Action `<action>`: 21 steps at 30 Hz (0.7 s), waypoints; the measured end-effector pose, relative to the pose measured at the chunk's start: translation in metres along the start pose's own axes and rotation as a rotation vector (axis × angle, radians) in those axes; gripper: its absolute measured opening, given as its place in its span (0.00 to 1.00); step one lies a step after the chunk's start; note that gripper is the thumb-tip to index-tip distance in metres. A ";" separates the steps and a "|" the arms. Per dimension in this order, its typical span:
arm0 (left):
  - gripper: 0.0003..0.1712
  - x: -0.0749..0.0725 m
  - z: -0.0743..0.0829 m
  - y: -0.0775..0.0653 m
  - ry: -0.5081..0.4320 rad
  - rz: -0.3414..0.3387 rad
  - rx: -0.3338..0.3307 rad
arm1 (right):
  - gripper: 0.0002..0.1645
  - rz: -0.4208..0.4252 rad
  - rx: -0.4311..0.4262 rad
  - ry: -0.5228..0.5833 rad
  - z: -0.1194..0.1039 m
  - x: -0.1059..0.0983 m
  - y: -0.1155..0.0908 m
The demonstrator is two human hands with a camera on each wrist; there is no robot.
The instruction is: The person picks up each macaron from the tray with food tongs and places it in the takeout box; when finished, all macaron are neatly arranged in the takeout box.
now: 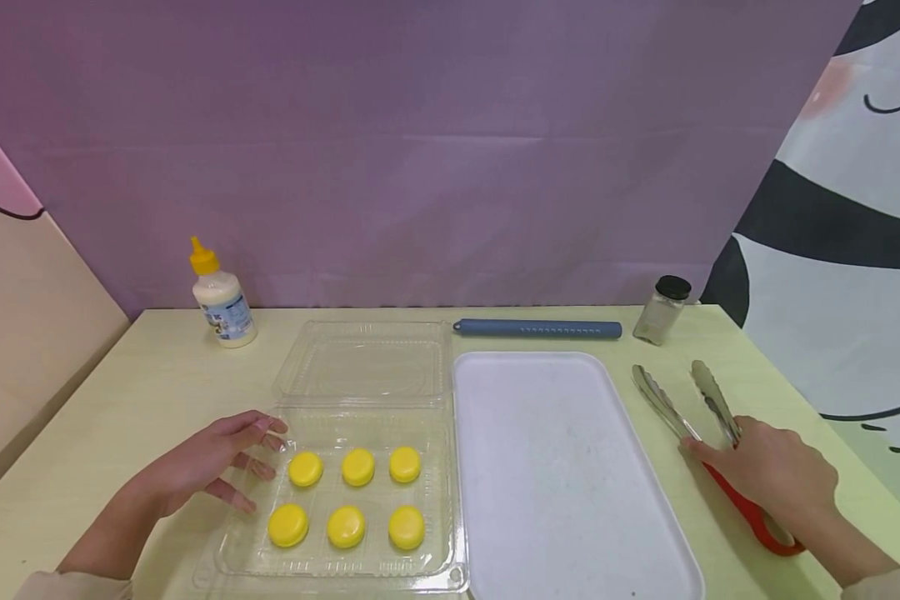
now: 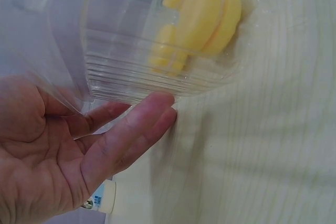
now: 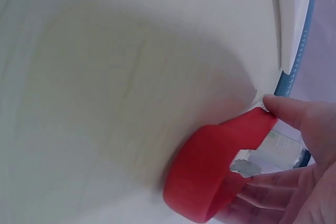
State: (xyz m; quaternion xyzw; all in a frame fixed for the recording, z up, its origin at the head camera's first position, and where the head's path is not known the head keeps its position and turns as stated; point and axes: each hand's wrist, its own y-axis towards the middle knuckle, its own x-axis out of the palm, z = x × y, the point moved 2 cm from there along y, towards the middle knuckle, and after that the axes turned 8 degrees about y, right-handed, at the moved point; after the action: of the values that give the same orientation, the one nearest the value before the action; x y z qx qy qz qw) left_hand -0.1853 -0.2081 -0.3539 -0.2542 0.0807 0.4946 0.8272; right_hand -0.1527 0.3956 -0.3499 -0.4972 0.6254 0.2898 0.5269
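Note:
A clear plastic clamshell box (image 1: 457, 500) lies with its lid (image 1: 363, 362) folded back, and several yellow macarons (image 1: 357, 467) sit in its base in two rows. At the box's left edge is my left hand (image 1: 202, 462), its fingers loosely extended; in the left wrist view the fingertips (image 2: 160, 100) are right at the ribbed side wall. My right hand (image 1: 776, 471) holds metal tongs with red handles (image 1: 742, 504), thumb on one arm and fingers on the other. The tongs' scalloped tips (image 1: 648, 385) are spread apart and point toward the back of the table.
Between the box and the tongs lies a white tray (image 1: 555, 467). Behind it is a blue-grey stick (image 1: 537, 328). A glass jar with a black lid (image 1: 662, 312) stands at the back right, and a white squeeze bottle with a yellow nozzle (image 1: 225, 300) at the back left.

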 end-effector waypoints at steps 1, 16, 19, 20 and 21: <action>0.28 0.000 0.000 0.000 0.000 0.000 0.000 | 0.45 -0.010 -0.005 0.001 0.001 0.000 0.000; 0.28 -0.001 -0.001 0.000 0.001 0.003 -0.010 | 0.57 0.110 -0.230 0.010 -0.035 -0.026 -0.002; 0.29 -0.001 -0.001 0.000 0.003 0.005 -0.010 | 0.49 0.150 -0.307 0.051 -0.057 -0.025 -0.005; 0.29 -0.001 -0.001 -0.001 0.004 0.005 -0.009 | 0.47 0.156 -0.329 0.067 -0.064 -0.024 -0.006; 0.29 -0.001 -0.001 -0.001 0.005 0.005 -0.008 | 0.45 0.165 -0.349 0.085 -0.071 -0.023 -0.007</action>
State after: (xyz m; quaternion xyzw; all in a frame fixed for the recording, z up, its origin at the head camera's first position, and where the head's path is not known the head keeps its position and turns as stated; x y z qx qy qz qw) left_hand -0.1849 -0.2096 -0.3542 -0.2585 0.0814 0.4966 0.8246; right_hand -0.1742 0.3372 -0.3076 -0.5400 0.6259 0.4148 0.3803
